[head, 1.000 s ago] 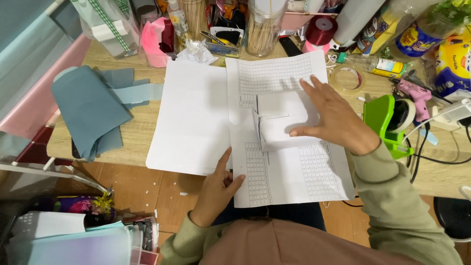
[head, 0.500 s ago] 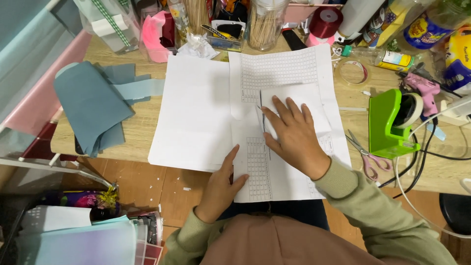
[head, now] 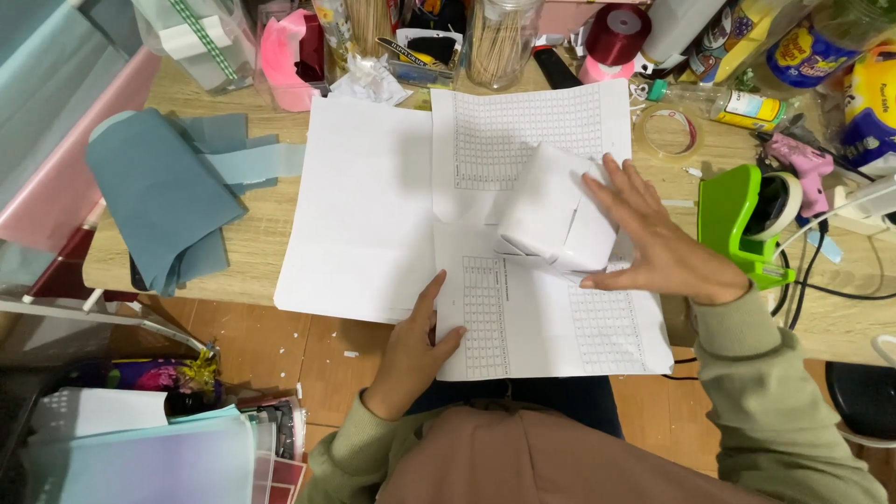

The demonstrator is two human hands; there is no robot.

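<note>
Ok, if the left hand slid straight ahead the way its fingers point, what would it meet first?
The left hand points up the printed sheet. It would probably meet the folded white paper bundle under the right hand first.

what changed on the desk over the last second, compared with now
The right hand went from pressing the small folded white paper flat on the printed sheet to cupping its right side; the paper now stands puffed up like a box. The left hand stays flat on the sheet's lower left edge. The blank sheet, blue paper and green tape dispenser kept their places.
</note>
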